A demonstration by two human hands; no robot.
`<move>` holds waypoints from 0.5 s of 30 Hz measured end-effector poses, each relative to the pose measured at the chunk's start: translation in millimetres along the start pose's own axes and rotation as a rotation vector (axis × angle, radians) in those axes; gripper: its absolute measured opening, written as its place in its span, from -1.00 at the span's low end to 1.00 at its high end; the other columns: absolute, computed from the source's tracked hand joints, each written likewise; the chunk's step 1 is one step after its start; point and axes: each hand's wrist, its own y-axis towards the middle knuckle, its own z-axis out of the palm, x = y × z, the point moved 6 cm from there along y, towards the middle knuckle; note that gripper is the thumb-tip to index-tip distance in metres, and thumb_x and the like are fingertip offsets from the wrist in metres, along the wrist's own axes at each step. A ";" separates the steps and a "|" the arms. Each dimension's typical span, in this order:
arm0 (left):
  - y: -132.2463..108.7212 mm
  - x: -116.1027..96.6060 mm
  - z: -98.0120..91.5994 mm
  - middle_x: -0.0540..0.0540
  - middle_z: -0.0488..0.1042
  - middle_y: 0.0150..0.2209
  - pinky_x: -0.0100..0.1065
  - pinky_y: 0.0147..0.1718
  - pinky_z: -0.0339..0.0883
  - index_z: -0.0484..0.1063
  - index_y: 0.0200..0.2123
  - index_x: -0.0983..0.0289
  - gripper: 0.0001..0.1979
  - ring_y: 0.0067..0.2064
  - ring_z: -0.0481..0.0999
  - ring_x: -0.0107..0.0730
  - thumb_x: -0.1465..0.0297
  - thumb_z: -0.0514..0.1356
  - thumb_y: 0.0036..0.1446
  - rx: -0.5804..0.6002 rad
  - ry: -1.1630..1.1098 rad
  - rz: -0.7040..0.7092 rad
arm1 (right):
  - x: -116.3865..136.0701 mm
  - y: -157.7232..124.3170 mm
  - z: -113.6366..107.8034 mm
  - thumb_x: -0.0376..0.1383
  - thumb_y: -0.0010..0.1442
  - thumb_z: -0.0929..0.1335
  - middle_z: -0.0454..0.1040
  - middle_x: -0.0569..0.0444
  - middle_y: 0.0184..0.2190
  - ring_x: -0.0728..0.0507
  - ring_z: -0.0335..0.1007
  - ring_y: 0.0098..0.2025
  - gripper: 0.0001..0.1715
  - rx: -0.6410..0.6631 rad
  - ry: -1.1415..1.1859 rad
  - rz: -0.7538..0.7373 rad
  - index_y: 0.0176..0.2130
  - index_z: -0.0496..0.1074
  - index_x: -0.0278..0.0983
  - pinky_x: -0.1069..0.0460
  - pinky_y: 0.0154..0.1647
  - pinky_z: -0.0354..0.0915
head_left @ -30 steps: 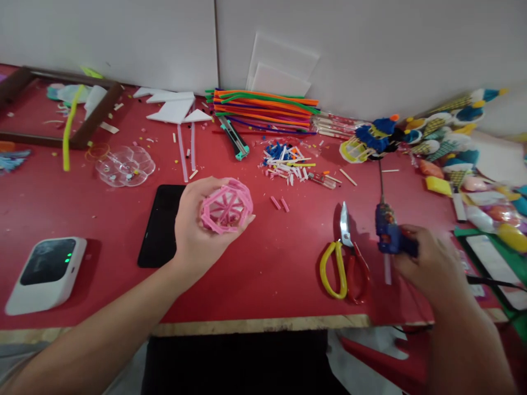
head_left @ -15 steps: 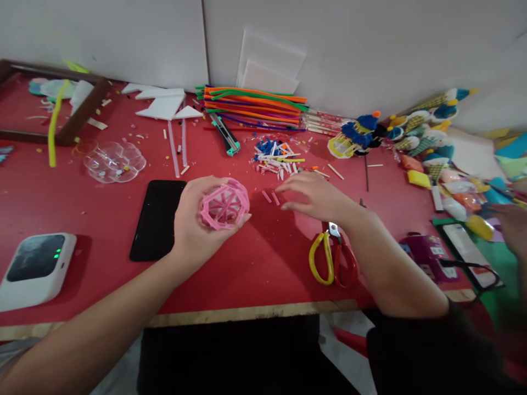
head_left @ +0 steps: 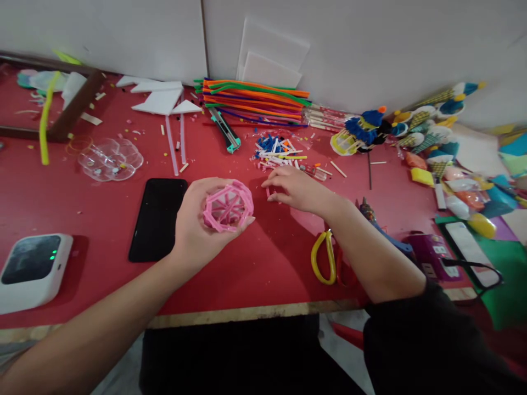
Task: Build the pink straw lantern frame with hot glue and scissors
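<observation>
left hand (head_left: 192, 215): wrapped round the pink lattice cup (head_left: 228, 208) | right hand (head_left: 302, 192): way nearer the little pink stick (head_left: 268, 191), fingers slightly parted, can't tell if gripping | stick: on the red surface (head_left: 247, 274), just left by the fingertips, long axis roughly near-far

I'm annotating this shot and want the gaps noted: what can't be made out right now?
All in the head view:
- Pink stick: partly covered by the right hand; whether it's gripped is unclear.
- Scissors: blades hidden by the right forearm.
- Pink openwork piece: underside hidden by the left hand.
- Brown frame: cut off by the left edge.
</observation>
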 end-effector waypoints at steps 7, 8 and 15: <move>-0.6 0.6 0.5 0.11 0.56 0.01 -0.06 0.06 0.52 0.45 -0.01 0.14 -0.47 0.02 0.59 -0.13 0.36 0.50 -0.06 -0.006 -0.009 -0.010 | 2.0 0.4 0.7 -0.31 0.29 0.42 0.62 -0.07 -0.11 -0.21 0.50 -0.01 -0.79 -0.012 -0.035 0.024 -0.06 0.60 -0.23 -0.11 0.04 0.31; -0.7 0.9 0.6 0.11 0.56 0.02 -0.06 0.06 0.52 0.45 -0.01 0.14 -0.48 0.02 0.59 -0.13 0.36 0.50 -0.06 -0.006 -0.011 -0.016 | 1.8 1.7 0.7 -0.30 0.30 0.41 0.63 -0.05 -0.15 -0.21 0.50 -0.05 -0.82 -0.023 -0.053 0.050 -0.10 0.60 -0.23 -0.10 0.01 0.29; -0.6 1.0 1.8 0.11 0.56 0.01 -0.06 0.06 0.51 0.44 -0.01 0.13 -0.48 0.02 0.59 -0.14 0.32 0.50 -0.04 0.010 0.003 -0.048 | 8.5 9.9 -1.7 -0.34 0.27 0.43 0.58 -0.07 -0.20 -0.22 0.43 -0.06 -0.92 -0.075 -0.142 0.109 -0.26 0.58 -0.28 -0.10 -0.02 0.21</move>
